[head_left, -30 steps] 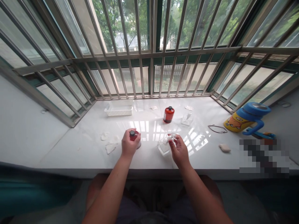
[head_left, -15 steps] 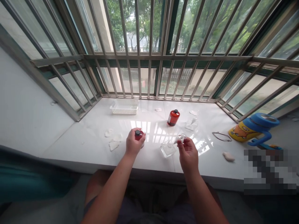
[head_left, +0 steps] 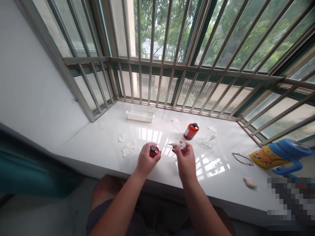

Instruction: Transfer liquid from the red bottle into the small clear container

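Note:
My left hand [head_left: 145,158] is closed around a small red bottle [head_left: 154,152] with a black cap, held upright at the front of the white ledge. In my right hand [head_left: 185,160], the fingertips pinch a small clear rounded piece [head_left: 182,145] with a pale tapered end pointing left towards the bottle; the two are apart. A clear square glass container [head_left: 176,162] is mostly hidden behind my right hand. Beyond that hand stands a second red bottle [head_left: 191,131] with a black cap. Another clear glass container [head_left: 209,141] is to its right.
A white perforated basket [head_left: 140,117] sits at the back left. Crumpled white pieces [head_left: 126,151] lie left of my left hand. To the right are a thin dark cord loop [head_left: 242,159], a blue-and-yellow jug [head_left: 268,155] and a beige lump [head_left: 249,182]. Metal bars [head_left: 162,62] line the window.
My right hand has moved left with the clear piece, closer to the bottle, and now covers most of the front glass container. My left hand keeps its grip. The camera view has turned and tilted.

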Action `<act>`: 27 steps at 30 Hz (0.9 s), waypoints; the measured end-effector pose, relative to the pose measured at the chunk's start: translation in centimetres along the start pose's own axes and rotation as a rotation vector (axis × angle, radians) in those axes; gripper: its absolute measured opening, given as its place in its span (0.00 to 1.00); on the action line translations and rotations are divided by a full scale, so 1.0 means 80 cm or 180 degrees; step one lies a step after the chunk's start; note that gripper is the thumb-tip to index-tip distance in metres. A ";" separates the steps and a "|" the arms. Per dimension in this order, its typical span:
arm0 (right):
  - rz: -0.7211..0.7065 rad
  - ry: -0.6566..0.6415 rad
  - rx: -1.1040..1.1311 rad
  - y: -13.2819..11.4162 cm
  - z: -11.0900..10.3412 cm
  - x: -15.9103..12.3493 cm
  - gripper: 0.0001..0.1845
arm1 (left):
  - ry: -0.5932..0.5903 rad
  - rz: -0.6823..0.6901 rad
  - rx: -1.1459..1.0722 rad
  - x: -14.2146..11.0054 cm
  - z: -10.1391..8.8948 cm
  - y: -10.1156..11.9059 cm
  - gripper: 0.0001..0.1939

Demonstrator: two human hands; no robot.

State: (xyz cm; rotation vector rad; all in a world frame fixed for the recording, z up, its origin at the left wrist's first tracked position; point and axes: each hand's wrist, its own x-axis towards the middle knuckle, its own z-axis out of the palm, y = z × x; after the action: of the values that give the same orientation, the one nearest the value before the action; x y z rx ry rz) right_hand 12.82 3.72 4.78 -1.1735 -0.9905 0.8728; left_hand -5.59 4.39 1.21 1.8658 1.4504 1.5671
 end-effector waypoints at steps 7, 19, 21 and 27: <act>0.1172 -0.0631 0.0874 0.059 0.100 0.011 0.27 | -0.0044 0.0093 -0.0118 -0.020 -0.020 0.007 0.14; 0.1823 -0.1889 0.0510 0.088 0.157 0.049 0.30 | 0.0072 0.0070 -0.0009 -0.028 -0.034 0.008 0.14; 0.1708 -0.1710 0.0375 0.086 0.148 0.047 0.30 | 0.0049 0.0014 0.0002 -0.029 -0.034 0.010 0.14; 0.1028 -0.1224 0.0266 0.046 0.105 0.019 0.23 | -0.0017 -0.0059 -0.0122 -0.023 -0.029 0.010 0.14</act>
State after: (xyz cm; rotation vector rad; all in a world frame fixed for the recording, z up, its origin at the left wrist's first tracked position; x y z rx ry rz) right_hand 5.30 8.48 2.23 -1.1339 -1.0732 1.4232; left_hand -7.00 1.73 1.62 1.8287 1.4213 1.5690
